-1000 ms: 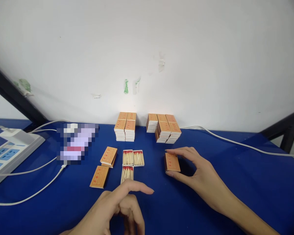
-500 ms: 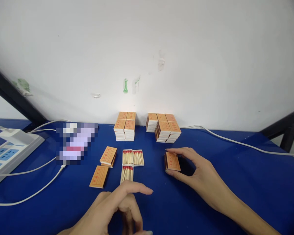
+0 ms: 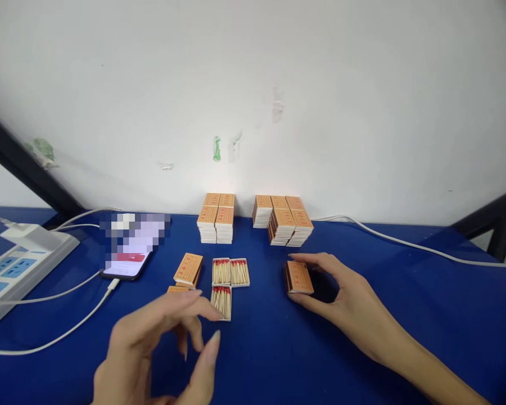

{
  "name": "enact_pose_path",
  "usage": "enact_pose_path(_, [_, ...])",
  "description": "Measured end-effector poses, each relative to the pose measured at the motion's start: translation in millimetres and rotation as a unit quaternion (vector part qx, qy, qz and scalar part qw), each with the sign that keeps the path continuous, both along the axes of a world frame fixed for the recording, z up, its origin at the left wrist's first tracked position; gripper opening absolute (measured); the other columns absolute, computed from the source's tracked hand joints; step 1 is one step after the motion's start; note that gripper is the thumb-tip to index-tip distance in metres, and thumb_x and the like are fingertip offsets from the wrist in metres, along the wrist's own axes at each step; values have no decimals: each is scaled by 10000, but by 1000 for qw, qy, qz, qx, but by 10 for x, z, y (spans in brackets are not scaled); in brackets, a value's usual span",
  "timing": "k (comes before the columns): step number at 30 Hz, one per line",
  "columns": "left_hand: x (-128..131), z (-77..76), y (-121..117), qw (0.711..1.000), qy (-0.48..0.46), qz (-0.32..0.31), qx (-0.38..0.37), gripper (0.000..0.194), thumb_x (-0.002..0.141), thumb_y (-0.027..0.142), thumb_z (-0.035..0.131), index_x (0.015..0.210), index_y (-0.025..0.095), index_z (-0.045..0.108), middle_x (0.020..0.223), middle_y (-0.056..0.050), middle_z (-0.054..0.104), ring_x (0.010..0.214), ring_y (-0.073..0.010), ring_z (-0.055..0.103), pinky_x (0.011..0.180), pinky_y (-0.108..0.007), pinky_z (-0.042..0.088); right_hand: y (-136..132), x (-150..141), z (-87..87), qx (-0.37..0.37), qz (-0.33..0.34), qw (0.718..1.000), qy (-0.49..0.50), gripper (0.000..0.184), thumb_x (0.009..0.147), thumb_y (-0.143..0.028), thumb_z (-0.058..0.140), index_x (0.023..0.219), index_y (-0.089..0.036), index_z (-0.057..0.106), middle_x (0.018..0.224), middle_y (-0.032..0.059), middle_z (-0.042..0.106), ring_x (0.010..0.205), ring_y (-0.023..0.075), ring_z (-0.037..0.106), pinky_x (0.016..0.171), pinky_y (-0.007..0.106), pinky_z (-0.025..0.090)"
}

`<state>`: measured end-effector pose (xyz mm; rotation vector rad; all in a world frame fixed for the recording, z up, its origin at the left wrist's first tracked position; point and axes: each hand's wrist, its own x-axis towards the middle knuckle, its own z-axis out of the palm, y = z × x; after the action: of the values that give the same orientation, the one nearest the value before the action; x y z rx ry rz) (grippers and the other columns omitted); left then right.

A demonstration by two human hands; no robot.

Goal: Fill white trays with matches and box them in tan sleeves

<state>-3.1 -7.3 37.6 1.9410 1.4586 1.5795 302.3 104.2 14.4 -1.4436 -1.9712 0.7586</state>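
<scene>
My right hand (image 3: 341, 298) has thumb and fingers around the ends of an orange matchbox (image 3: 299, 277) on the blue table. Over the front of the table, my left hand (image 3: 164, 343) holds nothing, its thumb and fingers apart. Its fingertips are nearest to an open tray of matches (image 3: 222, 304) with red heads. Behind that tray, two more match trays (image 3: 221, 272) (image 3: 239, 272) lie side by side. Left of them sits a matchbox cover (image 3: 188, 268); another orange cover (image 3: 177, 289) is mostly hidden by my left hand.
Matchboxes stand in a left stack (image 3: 216, 218) and a right stack (image 3: 283, 219) near the wall. At the left are a phone (image 3: 129, 264) with a plugged-in cable, and a white power strip (image 3: 29, 270). A white cable (image 3: 405, 246) runs along the right back.
My left hand has moved left and opened its thumb away from its fingers, uncovering the front match tray and covering the front orange cover. My right hand stays on its matchbox.
</scene>
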Motion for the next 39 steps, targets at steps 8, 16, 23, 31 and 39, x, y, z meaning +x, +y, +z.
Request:
enact_pose_path(8, [-97, 6, 171, 999, 18, -9, 35, 644, 985, -29, 688, 1536, 268, 538, 1168, -31, 782, 967, -207, 821, 691, -332, 680, 7, -9, 1, 17, 2, 1000, -9, 492, 964, -640, 827, 1394, -409, 760, 1324, 38, 771, 1245, 344, 733, 1077, 564, 605])
enact_pose_path(16, [-44, 1, 136, 1000, 13, -10, 27, 588, 983, -12, 696, 1485, 266, 568, 1171, -26, 784, 880, -192, 813, 656, -337, 674, 22, 0, 8, 1, 3, 1000, 2, 495, 959, -644, 837, 1389, -408, 765, 1343, 44, 768, 1260, 353, 723, 1093, 587, 587])
enact_pose_path(23, [-18, -4, 119, 1000, 0, -8, 15, 568, 985, -10, 682, 1472, 268, 592, 1164, -19, 794, 830, -176, 799, 652, -333, 670, 35, 31, 32, 1, 12, 1000, 8, 506, 953, -630, 844, 1400, -403, 774, 1403, 49, 775, 1304, 367, 731, 1141, 609, 587])
enact_pose_path(31, [-7, -2, 118, 1000, 4, 3, 13, 522, 1000, 22, 686, 1453, 267, 600, 1151, -21, 792, 814, -172, 785, 650, -340, 666, 54, 55, 60, -7, 16, 1000, 24, 556, 932, -665, 867, 1421, -417, 776, 1470, 44, 756, 1345, 360, 717, 1190, 605, 574])
enact_pose_path(39, [11, 8, 97, 1000, 9, 5, 12, 510, 1002, 23, 679, 1443, 268, 607, 1147, -16, 800, 800, -163, 767, 644, -336, 661, 78, 136, 265, -101, -13, 977, 187, 585, 909, -686, 876, 1408, -388, 815, 1447, 84, 810, 1362, 398, 735, 1127, 584, 623])
